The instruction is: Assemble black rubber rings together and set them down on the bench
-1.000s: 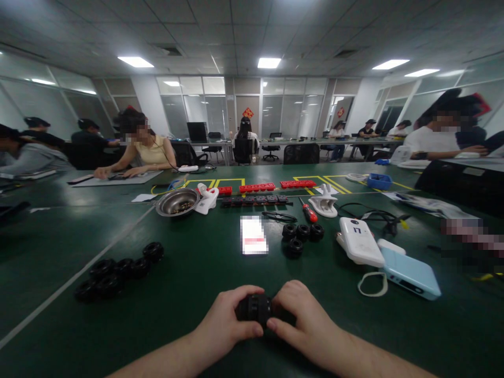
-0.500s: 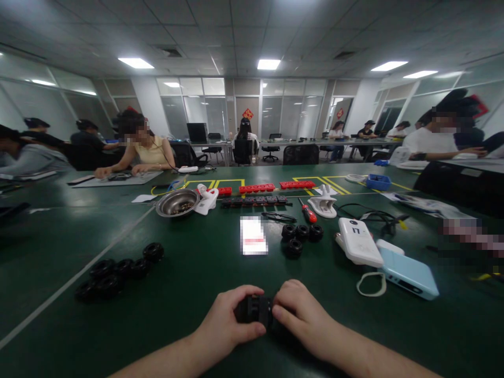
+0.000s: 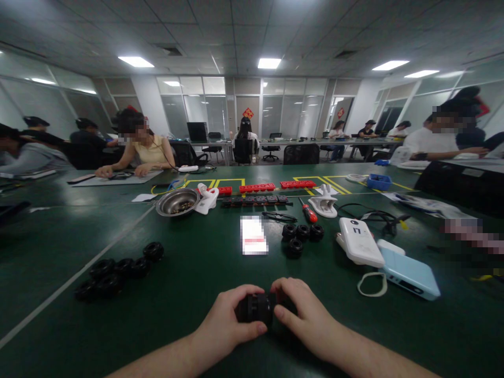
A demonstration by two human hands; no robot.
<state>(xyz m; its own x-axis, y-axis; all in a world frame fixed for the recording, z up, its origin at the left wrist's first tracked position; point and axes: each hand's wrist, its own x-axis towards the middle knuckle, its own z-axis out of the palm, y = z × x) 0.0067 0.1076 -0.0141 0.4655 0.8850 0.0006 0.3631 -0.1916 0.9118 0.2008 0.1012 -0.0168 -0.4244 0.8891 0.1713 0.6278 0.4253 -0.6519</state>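
A black ribbed cylindrical part (image 3: 254, 308) lies sideways between my hands, low over the front of the green table. My left hand (image 3: 224, 317) grips its left end, with the thumb below and the fingers over the top. My right hand (image 3: 305, 317) is curled round its right end, thumb and fingers bent about a dark piece that the palm partly hides. Beyond my hands sits a group of black wheel-like rings (image 3: 294, 248). Further left is another group of similar black rings (image 3: 110, 283).
A metal bowl (image 3: 165, 208) with small bits, red trays (image 3: 256, 187), a black strip (image 3: 255, 201) and a red screwdriver (image 3: 310, 213) lie further back. At right are a white device (image 3: 360, 244) and a light-blue box (image 3: 411, 275). Other people sit around the table.
My right hand's fingers have lifted and reached left over the end of the black part, and more of the dark piece shows under them. My left hand stays in place.
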